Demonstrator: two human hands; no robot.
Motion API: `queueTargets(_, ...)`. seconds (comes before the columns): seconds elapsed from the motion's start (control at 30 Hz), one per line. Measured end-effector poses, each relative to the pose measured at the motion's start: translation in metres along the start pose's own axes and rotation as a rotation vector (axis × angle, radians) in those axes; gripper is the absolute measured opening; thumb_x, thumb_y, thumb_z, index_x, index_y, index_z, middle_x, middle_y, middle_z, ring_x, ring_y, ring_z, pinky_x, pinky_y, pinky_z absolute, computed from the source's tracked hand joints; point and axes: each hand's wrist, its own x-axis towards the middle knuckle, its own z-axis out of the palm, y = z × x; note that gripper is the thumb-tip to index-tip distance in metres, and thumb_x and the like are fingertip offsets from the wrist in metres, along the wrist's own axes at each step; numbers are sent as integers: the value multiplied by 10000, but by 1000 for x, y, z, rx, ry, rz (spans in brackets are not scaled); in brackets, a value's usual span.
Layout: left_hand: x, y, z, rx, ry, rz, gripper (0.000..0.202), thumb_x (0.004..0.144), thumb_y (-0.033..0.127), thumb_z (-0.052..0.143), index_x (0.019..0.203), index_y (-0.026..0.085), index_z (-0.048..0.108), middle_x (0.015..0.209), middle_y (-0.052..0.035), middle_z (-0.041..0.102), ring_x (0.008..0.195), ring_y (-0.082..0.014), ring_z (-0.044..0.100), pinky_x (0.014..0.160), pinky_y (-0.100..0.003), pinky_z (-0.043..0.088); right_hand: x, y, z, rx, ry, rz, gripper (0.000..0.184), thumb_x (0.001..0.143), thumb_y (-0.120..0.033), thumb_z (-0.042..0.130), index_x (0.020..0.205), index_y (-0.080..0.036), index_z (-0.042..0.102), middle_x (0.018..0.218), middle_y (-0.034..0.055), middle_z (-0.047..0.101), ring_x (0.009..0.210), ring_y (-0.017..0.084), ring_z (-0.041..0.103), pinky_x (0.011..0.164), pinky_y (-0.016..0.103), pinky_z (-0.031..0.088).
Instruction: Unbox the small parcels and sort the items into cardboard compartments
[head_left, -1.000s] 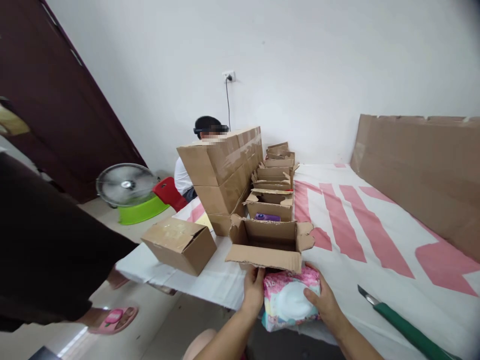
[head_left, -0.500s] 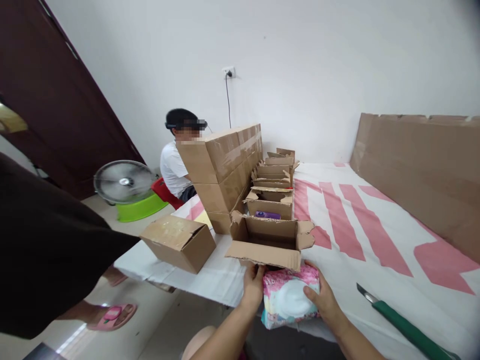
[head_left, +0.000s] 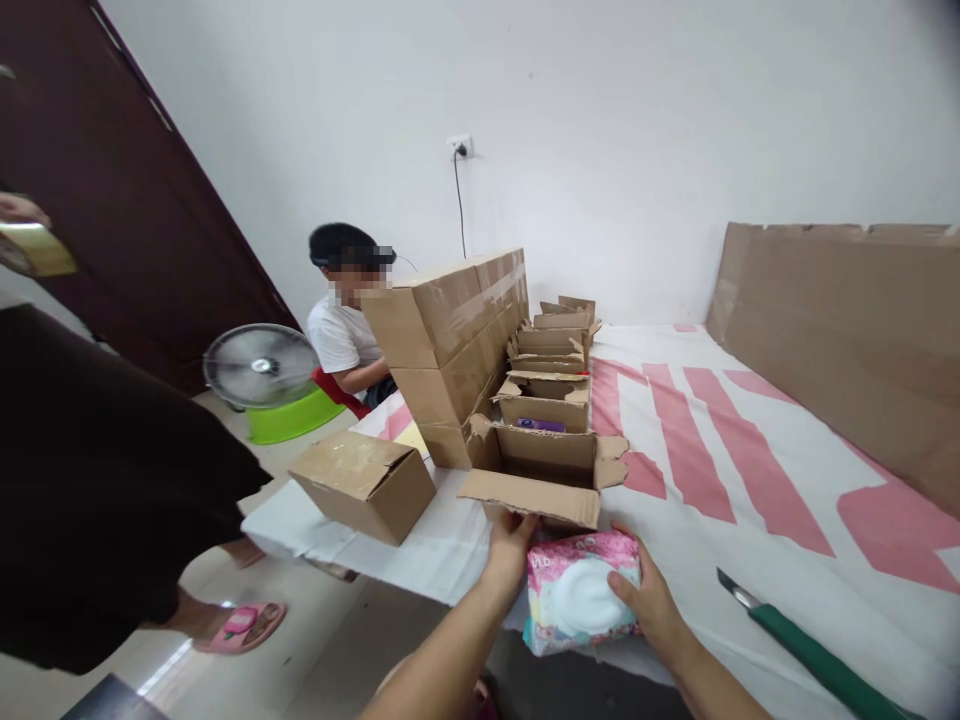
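My right hand [head_left: 646, 585] grips the right side of a pack of wet wipes [head_left: 577, 590], pink and pale blue with a white lid facing up. The pack is at the table's front edge, just outside an open cardboard box [head_left: 536, 500]. My left hand [head_left: 511, 548] is at the box's front, its fingers curled against the cardboard beneath the outward-folded front flap. Those fingertips are partly hidden. The box's side flaps stick up and out, and its inside looks dark.
Behind it stand several open boxes [head_left: 544, 395], one with a purple item [head_left: 541, 426]. Stacked boxes [head_left: 450, 350] and a box [head_left: 364, 480] are left. A green-handled knife [head_left: 810, 655] lies right, blade exposed. One person [head_left: 341, 330] sits behind the stack; another [head_left: 112, 480] stands left, holding tape [head_left: 45, 250].
The view has shifted slightly. My left hand has moved up a little at the box's front. The pack stays in my right hand. The standing person's hand with tape has come into view.
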Motion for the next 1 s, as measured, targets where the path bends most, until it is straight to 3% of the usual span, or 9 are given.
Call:
queueTargets(0.13,18,7,6,77,-19,21,416,555,541,755,596,157,600,578,-60,649,600,-214,615,627,-315,456,0,2,1,13,13,-9,839,659,-638,684,1334,-198,449,1283,148,595,1155,317,572,1010,475,430)
queueTargets(0.3,44,8,22,113,-19,49,360,626,502,701,563,171,575,572,-56,656,580,-195,614,643,-310,458,0,6,-1,-14,37,-13,819,651,-614,703,1324,-207,476,1311,140,577,1218,321,527,1046,482,394)
queueTargets(0.5,78,1,43,144,5,104,218,686,342,647,585,183,538,592,-35,644,602,-166,605,692,-299,458,0,5,-4,-30,14,18,828,651,-591,708,1336,-199,458,1333,147,556,1223,328,522,1051,485,388)
queueTargets(0.73,113,-5,51,205,-2,131,65,695,190,612,693,181,548,687,-30,665,705,-171,638,758,-301,482,-3,-5,-3,8,-5,23,795,689,-570,691,1345,-197,440,1316,134,577,1187,308,557,1009,435,442)
queueTargets(1.0,149,-6,57,260,-37,156,161,725,130,631,857,184,555,744,-19,673,767,-176,647,815,-322,484,-3,-3,0,40,3,39,845,674,-622,677,1356,-187,434,1275,132,601,1140,300,587,961,411,476)
